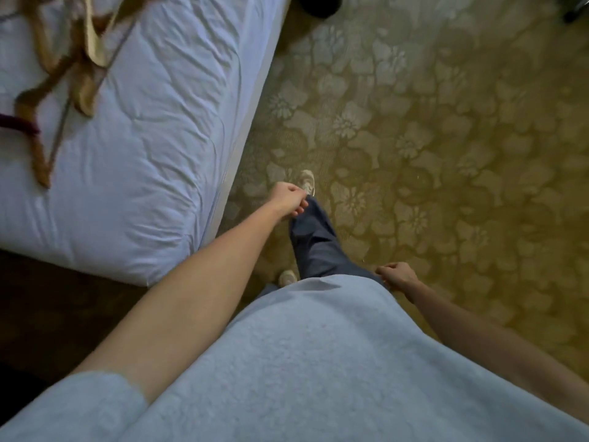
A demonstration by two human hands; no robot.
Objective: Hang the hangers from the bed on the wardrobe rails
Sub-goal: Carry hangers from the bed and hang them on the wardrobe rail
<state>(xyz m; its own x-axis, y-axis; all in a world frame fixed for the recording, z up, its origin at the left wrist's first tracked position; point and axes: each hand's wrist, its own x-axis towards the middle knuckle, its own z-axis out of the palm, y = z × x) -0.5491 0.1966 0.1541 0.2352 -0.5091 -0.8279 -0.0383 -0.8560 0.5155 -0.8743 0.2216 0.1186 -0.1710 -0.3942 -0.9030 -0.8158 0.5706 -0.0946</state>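
Observation:
Several wooden hangers (76, 74) lie in a loose pile on the white bed (165, 148) at the upper left; one pale hanger (95, 46) lies on top, and a dark purple one (19, 126) pokes in from the left edge. My left hand (288, 199) swings beside the bed's corner with loosely curled fingers and holds nothing. My right hand (398, 275) hangs by my hip, loosely curled and empty. Both hands are well away from the hangers. No wardrobe or rail is in view.
I stand on a floral yellow-green carpet (446, 138) to the right of the bed. My feet in pale shoes (307, 183) point up the frame. A dark object (318, 4) sits on the floor at the top, another at the top right corner (577, 8).

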